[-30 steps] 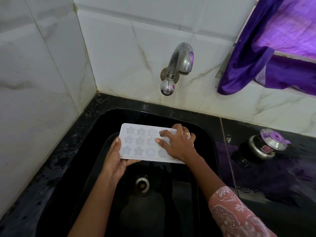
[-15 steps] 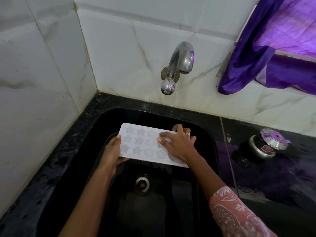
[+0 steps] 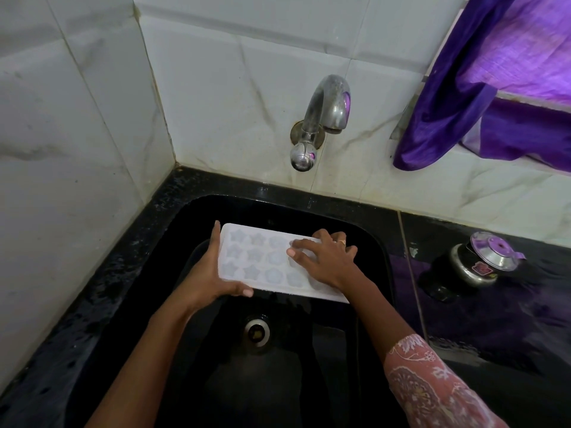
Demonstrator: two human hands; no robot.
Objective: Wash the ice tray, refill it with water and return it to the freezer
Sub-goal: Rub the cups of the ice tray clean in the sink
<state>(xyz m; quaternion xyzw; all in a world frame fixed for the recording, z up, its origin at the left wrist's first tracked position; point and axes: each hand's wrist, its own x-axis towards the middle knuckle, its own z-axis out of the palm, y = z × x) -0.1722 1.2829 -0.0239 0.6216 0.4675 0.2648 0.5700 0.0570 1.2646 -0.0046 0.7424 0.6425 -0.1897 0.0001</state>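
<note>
A white ice tray (image 3: 256, 261) with star and flower shaped cups is held flat over the black sink (image 3: 191, 217), below the steel tap (image 3: 321, 118). My left hand (image 3: 207, 273) grips its left end, fingers along the edge and thumb under the near rim. My right hand (image 3: 324, 261) lies on the tray's right part with its fingers spread over the cups, covering that end. No water runs from the tap.
The sink drain (image 3: 256, 332) lies under the tray. White tiled walls close in the left and back. A purple cloth (image 3: 463, 97) hangs at the upper right. A small steel lidded pot (image 3: 482, 264) stands on the black counter to the right.
My left hand shifted from under the tray's near left corner up along its left edge. The tray moved slightly. My right hand stayed on the cups.
</note>
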